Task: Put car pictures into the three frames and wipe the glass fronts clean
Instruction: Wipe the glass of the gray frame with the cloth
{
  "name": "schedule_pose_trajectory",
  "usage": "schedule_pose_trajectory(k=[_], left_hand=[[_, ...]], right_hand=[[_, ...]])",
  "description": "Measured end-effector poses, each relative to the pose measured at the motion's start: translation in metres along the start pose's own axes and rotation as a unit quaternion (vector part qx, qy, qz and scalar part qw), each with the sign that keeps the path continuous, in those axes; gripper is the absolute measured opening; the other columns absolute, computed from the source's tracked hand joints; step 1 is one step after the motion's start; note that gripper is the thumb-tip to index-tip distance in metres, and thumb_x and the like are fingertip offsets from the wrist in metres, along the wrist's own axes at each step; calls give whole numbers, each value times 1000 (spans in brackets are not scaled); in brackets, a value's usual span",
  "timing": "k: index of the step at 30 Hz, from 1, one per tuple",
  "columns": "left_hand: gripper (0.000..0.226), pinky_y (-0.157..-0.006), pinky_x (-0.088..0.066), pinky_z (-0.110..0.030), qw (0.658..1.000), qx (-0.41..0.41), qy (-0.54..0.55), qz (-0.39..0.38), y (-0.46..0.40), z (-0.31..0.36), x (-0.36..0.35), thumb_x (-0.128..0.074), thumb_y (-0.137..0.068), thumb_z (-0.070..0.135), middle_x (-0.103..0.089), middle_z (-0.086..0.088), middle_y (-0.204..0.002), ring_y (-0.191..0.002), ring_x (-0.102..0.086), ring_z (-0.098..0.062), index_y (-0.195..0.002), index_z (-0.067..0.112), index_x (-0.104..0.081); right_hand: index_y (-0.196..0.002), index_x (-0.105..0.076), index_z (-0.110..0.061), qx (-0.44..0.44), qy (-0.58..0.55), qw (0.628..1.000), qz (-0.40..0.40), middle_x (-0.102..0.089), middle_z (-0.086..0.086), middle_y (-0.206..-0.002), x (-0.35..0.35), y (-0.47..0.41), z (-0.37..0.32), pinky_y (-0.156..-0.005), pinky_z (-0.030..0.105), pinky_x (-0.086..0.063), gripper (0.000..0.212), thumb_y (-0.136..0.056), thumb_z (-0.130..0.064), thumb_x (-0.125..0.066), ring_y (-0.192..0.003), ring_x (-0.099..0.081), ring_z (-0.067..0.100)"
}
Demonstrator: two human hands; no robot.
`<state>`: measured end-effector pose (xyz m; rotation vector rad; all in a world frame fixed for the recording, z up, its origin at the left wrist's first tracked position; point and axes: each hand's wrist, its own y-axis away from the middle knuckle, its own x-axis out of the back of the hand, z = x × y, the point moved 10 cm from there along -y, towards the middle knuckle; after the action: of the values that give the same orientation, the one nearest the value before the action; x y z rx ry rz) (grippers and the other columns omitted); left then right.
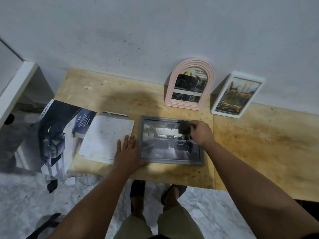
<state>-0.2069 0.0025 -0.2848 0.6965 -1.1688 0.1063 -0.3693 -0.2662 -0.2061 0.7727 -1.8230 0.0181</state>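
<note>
A grey rectangular frame (170,161) lies flat on the wooden table (259,138), holding a picture of a car interior. My right hand (201,133) grips a dark cloth (184,128) on the glass near the frame's upper right corner. My left hand (128,152) lies flat with straight fingers against the frame's left edge. A pink arched frame (172,87) and a white rectangular frame (259,80) lean upright against the wall, each with a picture inside.
A car brochure (58,130) hangs over the table's left edge beside cut paper sheets (107,135). A white shelf unit (15,90) stands at far left. My sandalled feet (138,192) are on the marble floor below the table's front edge.
</note>
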Motion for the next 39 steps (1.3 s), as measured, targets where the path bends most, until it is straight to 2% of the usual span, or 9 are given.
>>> schedule_pose_trajectory(k=[5, 14, 18, 24, 29, 31, 33, 36, 39], left_hand=[[121, -123, 6, -55, 1000, 2, -4, 7, 0, 0, 1, -42, -77, 88, 4, -14, -168, -154, 11, -33, -160, 11, 1], [119, -121, 8, -54, 999, 28, -14, -14, 0, 1, 1, -43, -79, 86, 1, -11, -168, -154, 11, -31, -160, 10, -1], [117, -123, 3, -55, 999, 27, -25, -17, 3, 5, 8, -49, -80, 82, -4, -13, -168, -154, 6, -34, -160, 9, -5], [117, -123, -2, -56, 997, 34, -41, -57, -3, 9, 9, -59, -80, 75, -6, -17, -167, -154, 2, -37, -159, 7, -6], [112, -124, -6, -53, 995, 44, -63, -68, -7, 10, 13, -58, -80, 73, -10, -15, -167, -154, -1, -35, -159, 8, -11], [110, -124, -8, -53, 994, 46, -72, -70, -8, 12, 15, -58, -81, 72, -11, -14, -166, -154, -2, -35, -158, 8, -12], [109, -124, -9, -52, 993, 52, -79, -72, -8, 13, 15, -59, -81, 72, -12, -14, -166, -154, -4, -35, -158, 8, -14], [110, -124, -8, -52, 991, 58, -89, -80, -8, 13, 16, -59, -81, 72, -11, -14, -166, -154, -4, -35, -158, 8, -14], [113, -122, -18, -50, 992, 63, -79, -80, -8, 14, 17, -63, -77, 74, -18, -15, -163, -151, -14, -35, -156, 8, -19]], right_hand=[[-122, -70, -23, -13, 102, 995, -18, -72, 10, -113, -29, 9, -3, -79, 39, -58, 33, -98, -12, -50, -97, -68, 32], [-126, -69, -22, 190, 126, 965, -133, -68, 5, -122, -132, 100, -92, -83, 34, -50, 36, -94, -13, -55, -114, -60, 29], [-128, -68, -18, 57, -122, 960, -246, -75, 21, -92, -117, 100, -67, -55, 25, -51, 34, -106, -10, -44, -62, -67, 19], [-104, -67, -10, -161, -447, 875, -94, -64, 20, -88, -48, 84, 48, -38, 27, -43, 25, -106, -2, -44, -47, -58, 20], [-101, -58, -13, -310, -620, 719, 47, -62, 19, -103, -5, 103, 167, -43, 31, -57, 19, -109, -9, -41, -79, -63, 35], [-104, -57, -12, -337, -632, 695, 69, -61, 24, -109, 2, 111, 196, -45, 35, -58, 17, -108, -7, -42, -85, -63, 40], [-115, -55, -5, -336, -579, 740, 59, -60, 31, -112, 1, 115, 213, -46, 43, -54, 13, -107, -7, -45, -76, -60, 41], [-132, -53, -9, -345, -319, 881, 61, -64, 19, -120, 6, 121, 235, -81, 51, -59, 39, -101, -31, -62, -94, -64, 37], [-143, -42, -13, -333, -160, 929, 10, -51, 17, -134, 4, 124, 232, -97, 49, -53, 63, -94, -46, -66, -113, -60, 41]])
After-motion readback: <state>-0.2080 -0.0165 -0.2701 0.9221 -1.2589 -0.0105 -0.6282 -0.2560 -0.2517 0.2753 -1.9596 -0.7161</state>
